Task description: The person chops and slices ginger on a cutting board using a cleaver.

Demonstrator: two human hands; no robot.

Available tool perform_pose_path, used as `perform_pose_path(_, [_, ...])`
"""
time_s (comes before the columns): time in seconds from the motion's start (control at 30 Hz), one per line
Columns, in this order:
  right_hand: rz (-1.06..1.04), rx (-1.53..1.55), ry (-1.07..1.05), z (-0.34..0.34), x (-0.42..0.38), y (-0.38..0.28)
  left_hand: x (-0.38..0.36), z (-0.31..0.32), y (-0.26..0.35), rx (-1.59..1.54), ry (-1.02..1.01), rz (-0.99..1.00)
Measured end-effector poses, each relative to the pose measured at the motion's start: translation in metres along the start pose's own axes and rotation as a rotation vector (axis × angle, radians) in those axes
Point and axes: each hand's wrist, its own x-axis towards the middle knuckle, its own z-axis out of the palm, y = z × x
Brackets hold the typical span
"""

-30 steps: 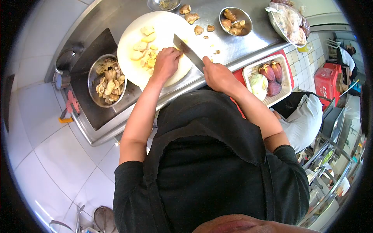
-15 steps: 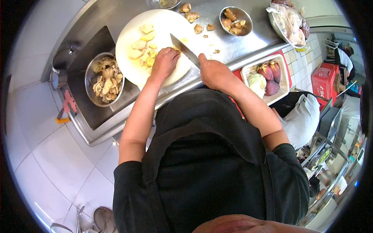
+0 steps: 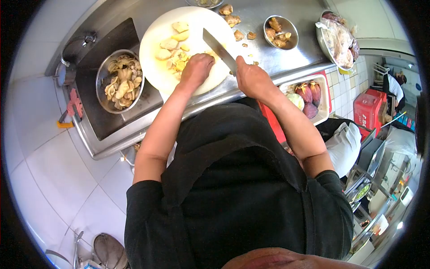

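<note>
My left hand (image 3: pixel 198 71) rests on the round white cutting board (image 3: pixel 154 33), fingers curled together over a piece of ginger mostly hidden beneath them; a yellow edge shows by the fingertips. My right hand (image 3: pixel 253 80) grips the handle of a wide-bladed knife (image 3: pixel 219 48) at the board's right side. The blade points up and left across the board, just right of my left fingertips. Peeled ginger pieces (image 3: pixel 169 44) and smaller yellow cut bits (image 3: pixel 180 59) lie on the board left of my left hand.
A steel bowl of mushrooms (image 3: pixel 123 87) sits in the sink (image 3: pixel 89 105) at left. Unpeeled ginger (image 3: pixel 232 20) lies beyond the board, near a small ginger bowl (image 3: pixel 281 33). A white basket (image 3: pixel 323 114) holds banana blossoms. Another person's light-clothed leg (image 3: pixel 344 145) is at right.
The camera view has shifted, moving the counter slightly right and up in the picture. The knife blade sits slightly farther up the board. Both hands keep their grips.
</note>
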Motion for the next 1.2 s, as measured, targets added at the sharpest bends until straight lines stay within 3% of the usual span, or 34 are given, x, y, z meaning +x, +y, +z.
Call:
perform_pose_path(0.37, [0.075, -0.013, -0.165, -0.006, -0.010, -0.011, -0.001, 0.008, -0.006, 0.013, 0.075, 0.052])
perform_pose_path(0.6, [0.043, 0.005, -0.062, 0.028, -0.007, 0.006, 0.001, 0.006, -0.007, 0.003, 0.022, 0.020])
perform_pose_path(0.73, [-0.040, -0.007, -0.011, 0.000, 0.007, 0.000, 0.002, -0.013, 0.004, -0.150, 0.075, -0.048])
perform_pose_path(0.83, [0.022, -0.036, -0.087, -0.017, -0.002, -0.010, 0.006, -0.027, -0.007, -0.040, 0.047, -0.137])
perform_pose_path(0.97, [-0.011, -0.048, -0.093, -0.012, -0.011, -0.011, 0.010, -0.030, -0.011, 0.102, -0.041, -0.095])
perform_pose_path(1.07, [-0.006, -0.040, -0.108, -0.010, -0.013, -0.012, 0.014, -0.030, -0.008, 0.045, -0.142, -0.184])
perform_pose_path(1.2, [-0.030, -0.056, -0.110, -0.008, -0.013, -0.009, 0.013, -0.029, -0.009, -0.003, -0.128, -0.216])
